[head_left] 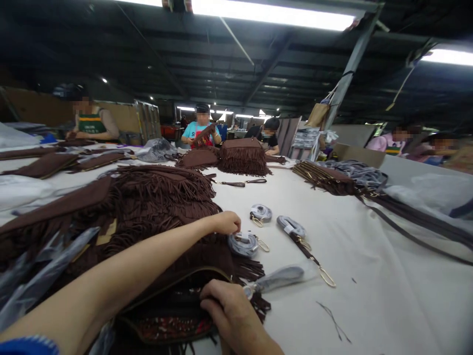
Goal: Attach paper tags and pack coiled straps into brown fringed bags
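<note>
My left hand [228, 222] reaches across a brown fringed bag [212, 254], its fingers closed at the near end of a coiled strap [243, 245] in clear wrap with a gold clip. Below it, my right hand [234, 308] is closed on the edge of the same bag's unzipped opening, thumb and forefinger close together. A patterned red lining [173, 326] shows inside. Just past this hand lies a wrist strap in a plastic sleeve [283, 278]. Two more coiled straps [261, 213] [291, 227] rest farther along the white table.
Stacked brown fringed bags [162, 190] fill the left side. Another fringed pile [244, 157] stands farther back. At right are a bundle of zipped brown pieces [325, 178] and long dark straps [417, 217]. Loose threads [334, 320] lie at front right. Several people work around the table.
</note>
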### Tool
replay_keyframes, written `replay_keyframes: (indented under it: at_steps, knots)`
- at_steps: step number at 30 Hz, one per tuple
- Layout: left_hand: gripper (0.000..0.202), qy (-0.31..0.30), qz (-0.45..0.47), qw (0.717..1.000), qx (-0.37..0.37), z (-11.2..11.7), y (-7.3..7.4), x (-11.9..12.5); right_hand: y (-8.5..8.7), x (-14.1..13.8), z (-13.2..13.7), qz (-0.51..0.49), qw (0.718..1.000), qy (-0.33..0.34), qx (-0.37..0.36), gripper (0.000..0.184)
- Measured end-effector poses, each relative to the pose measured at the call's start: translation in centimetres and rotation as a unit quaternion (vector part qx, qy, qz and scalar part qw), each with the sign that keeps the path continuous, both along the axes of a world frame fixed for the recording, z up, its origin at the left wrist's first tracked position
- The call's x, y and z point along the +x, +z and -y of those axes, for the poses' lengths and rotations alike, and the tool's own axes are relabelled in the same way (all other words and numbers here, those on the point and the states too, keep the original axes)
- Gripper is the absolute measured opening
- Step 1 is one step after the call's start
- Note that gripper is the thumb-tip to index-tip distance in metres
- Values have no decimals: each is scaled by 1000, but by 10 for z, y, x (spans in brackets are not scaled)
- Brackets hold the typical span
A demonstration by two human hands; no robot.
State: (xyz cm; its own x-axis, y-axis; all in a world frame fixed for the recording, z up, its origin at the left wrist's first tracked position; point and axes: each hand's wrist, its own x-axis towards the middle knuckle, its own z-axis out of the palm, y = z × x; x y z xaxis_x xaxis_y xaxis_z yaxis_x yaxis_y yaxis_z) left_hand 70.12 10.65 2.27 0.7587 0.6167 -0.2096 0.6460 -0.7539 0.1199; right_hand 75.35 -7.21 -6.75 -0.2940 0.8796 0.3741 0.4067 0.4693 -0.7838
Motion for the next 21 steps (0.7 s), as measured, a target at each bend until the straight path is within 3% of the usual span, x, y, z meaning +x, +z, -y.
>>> replay_keyframes:
  at_steps: [2, 5, 8, 11, 14, 17, 19, 21]
  knots:
    - [34, 47, 14, 998, 28, 7, -9, 13, 0, 0, 0, -1, 1000, -2, -5, 18]
    - [55, 94, 16, 995, 35, 20, -25, 45, -1, 1, 1, -11, 1000, -3, -21, 16]
    - [48, 138, 18, 990, 18, 27, -35, 69, -1, 2, 1, -37, 999, 6, -39, 19]
    - [38, 176, 43, 983, 8, 29, -40, 71, -2, 1, 1, -51, 998, 15, -40, 18]
    - [28, 191, 108, 976, 1, 27, -41, 59, -2, 1, 0, -47, 998, 17, -29, 15]
    - [21, 198, 212, 957, -22, 21, -24, 37, 0, 1, 1, -36, 999, 10, -40, 11]
    - [24, 197, 291, 936, -35, 20, 3, 15, 2, 2, 2, -32, 998, 10, -57, 11]
    - [26, 182, 359, 914, -48, 28, 40, -16, 4, 4, 2, -34, 997, 14, -73, 13]
